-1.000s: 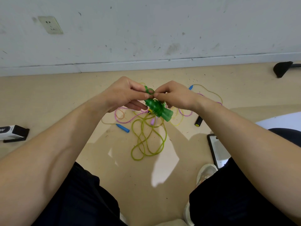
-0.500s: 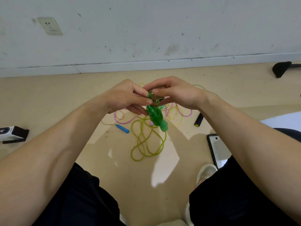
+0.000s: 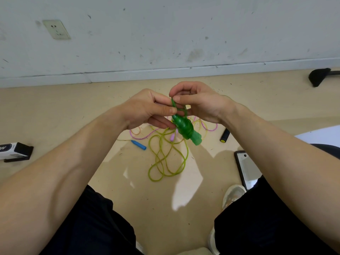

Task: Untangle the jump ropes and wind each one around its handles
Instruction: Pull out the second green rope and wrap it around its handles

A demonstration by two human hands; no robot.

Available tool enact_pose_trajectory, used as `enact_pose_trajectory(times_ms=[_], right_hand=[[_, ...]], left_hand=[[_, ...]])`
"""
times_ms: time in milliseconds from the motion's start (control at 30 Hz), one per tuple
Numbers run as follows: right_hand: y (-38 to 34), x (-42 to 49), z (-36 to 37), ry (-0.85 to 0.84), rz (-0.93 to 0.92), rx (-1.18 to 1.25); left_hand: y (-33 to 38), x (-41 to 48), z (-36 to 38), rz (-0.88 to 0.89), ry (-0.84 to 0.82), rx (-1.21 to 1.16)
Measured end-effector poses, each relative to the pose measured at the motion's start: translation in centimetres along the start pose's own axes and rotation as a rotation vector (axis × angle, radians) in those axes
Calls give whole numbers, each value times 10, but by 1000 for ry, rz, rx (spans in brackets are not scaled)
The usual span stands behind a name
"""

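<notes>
A green jump rope (image 3: 184, 127) is wound in tight coils around its green handles, whose pale end sticks out at the lower right. My left hand (image 3: 147, 109) grips the upper end of the bundle. My right hand (image 3: 198, 103) pinches the loose green cord just above the coils. Below on the floor lie a yellow-green rope (image 3: 165, 159) in loose loops, a pink rope (image 3: 141, 135) tangled with it, a blue handle (image 3: 138, 144), a pale purple handle (image 3: 172, 137) and a black handle with a yellow tip (image 3: 224, 135).
A black-framed tablet (image 3: 245, 169) lies on the floor at the right, by my shoe (image 3: 232, 195). A black and white box (image 3: 13, 150) sits at the left edge. A black chair foot (image 3: 319, 76) stands near the wall at the far right.
My right hand rose and moved from the side of the bundle to above it, pulling the loose green cord up. The wound bundle swung from tilted to hanging lower right.
</notes>
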State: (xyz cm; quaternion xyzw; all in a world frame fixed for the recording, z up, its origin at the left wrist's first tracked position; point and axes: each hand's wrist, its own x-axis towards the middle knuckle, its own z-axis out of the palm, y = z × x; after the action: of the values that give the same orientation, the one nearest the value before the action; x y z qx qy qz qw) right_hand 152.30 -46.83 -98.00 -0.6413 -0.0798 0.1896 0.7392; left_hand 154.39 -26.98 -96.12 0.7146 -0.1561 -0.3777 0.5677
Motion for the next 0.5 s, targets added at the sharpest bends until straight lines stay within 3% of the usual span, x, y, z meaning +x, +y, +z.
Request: enact_pose_trajectory(times_ms=[300, 500], right_hand=[[8, 6, 9, 132, -71, 375], [15, 11, 8, 308, -111, 18]], left_hand=[[-3, 5, 5, 47, 51, -161], [-8, 9, 2, 11, 124, -157]])
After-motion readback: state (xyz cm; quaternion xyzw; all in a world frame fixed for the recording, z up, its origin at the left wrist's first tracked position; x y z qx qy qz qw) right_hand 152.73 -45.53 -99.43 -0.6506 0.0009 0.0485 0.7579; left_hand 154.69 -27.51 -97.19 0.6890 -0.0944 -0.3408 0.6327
